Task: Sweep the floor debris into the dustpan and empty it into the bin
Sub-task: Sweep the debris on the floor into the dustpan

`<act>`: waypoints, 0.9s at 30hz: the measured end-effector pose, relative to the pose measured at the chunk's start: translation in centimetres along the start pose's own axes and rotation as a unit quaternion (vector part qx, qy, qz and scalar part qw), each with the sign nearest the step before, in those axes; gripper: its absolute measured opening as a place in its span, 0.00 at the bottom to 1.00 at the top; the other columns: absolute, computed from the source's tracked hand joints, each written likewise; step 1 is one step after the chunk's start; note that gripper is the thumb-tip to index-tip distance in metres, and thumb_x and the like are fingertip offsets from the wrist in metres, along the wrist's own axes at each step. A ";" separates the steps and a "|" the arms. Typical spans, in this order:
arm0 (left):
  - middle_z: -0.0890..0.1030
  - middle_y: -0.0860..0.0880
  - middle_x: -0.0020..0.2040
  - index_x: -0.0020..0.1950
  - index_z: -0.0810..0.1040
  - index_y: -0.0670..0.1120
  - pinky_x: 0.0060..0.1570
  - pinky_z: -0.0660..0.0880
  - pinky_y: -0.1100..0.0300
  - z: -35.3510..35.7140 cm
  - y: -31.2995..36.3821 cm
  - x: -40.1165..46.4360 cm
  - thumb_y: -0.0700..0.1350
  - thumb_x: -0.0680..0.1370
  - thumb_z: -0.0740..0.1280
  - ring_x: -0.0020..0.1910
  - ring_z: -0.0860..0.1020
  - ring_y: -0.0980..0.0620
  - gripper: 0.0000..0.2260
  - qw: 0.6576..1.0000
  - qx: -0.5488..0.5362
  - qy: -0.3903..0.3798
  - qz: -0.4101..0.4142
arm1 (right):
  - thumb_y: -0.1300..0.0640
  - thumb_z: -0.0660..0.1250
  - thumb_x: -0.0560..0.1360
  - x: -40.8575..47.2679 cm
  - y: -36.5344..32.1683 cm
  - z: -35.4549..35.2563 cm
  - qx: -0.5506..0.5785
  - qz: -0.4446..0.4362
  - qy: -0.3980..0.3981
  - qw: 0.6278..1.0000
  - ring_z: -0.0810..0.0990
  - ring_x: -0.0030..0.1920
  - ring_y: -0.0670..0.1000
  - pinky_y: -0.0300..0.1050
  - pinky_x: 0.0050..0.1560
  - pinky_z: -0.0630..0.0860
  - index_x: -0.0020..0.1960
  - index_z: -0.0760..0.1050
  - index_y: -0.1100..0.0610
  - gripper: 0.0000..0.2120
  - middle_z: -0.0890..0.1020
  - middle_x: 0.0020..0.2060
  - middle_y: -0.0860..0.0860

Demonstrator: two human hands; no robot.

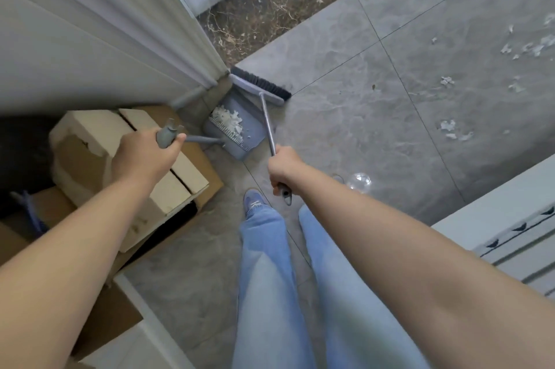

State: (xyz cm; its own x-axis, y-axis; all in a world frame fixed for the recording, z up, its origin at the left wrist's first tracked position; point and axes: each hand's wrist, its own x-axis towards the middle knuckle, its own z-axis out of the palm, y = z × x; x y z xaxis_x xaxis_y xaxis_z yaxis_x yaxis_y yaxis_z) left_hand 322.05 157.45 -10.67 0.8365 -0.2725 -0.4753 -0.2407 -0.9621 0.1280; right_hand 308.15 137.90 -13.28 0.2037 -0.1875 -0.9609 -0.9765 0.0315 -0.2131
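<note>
The left hand covers most of the dustpan handle, and motion blur smears its top end. The right hand hides the middle of the broom handle. Far right, the white debris runs off the frame edge (scraps too small to identify). The cardboard boxes at left are partly hidden behind the forearm. A clear round object near the right arm is unidentifiable.

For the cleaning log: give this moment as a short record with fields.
left hand: grips the dustpan handle
right hand: grips the broom handle
dustpan: on the floor by the door frame, white scraps inside
broom head: at the dustpan's far edge
loose debris: white scraps on the tiles, far right
bin: not in view
</note>
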 end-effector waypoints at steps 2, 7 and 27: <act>0.76 0.43 0.33 0.38 0.76 0.46 0.34 0.71 0.54 -0.2 0.3 0.0 0.59 0.78 0.63 0.37 0.74 0.40 0.18 1.000 -0.017 -0.005 -0.006 | 0.66 0.52 0.74 -1.5 1.3 2.6 0.043 -0.002 -0.032 0.999 0.74 0.29 0.57 0.46 0.26 0.74 0.50 0.65 0.51 0.11 0.70 0.38 0.58; 0.76 0.45 0.32 0.38 0.78 0.47 0.33 0.72 0.54 -1.3 1.1 -0.2 0.59 0.78 0.64 0.37 0.75 0.40 0.17 0.999 -0.049 0.002 0.007 | 0.62 0.50 0.82 -5.5 3.4 2.2 0.217 0.016 -0.067 0.974 0.60 0.24 0.49 0.38 0.22 0.63 0.62 0.69 0.42 0.19 0.63 0.31 0.51; 0.76 0.47 0.35 0.38 0.77 0.49 0.33 0.70 0.55 0.7 14.8 1.4 0.60 0.76 0.66 0.40 0.75 0.42 0.16 0.985 0.000 -0.066 0.160 | 0.61 0.50 0.82 -3.7 9.6 -4.4 0.379 0.088 0.009 0.921 0.58 0.25 0.49 0.38 0.22 0.60 0.73 0.63 0.46 0.22 0.60 0.30 0.51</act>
State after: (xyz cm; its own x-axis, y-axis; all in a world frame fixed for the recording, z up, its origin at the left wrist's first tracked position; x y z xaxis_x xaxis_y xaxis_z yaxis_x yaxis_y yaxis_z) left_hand 319.30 142.85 -10.01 0.6468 -0.5588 -0.5190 -0.4824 -0.8269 0.2891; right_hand 297.67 134.63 -10.99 0.0399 -0.1297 -0.9907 -0.6641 0.7374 -0.1233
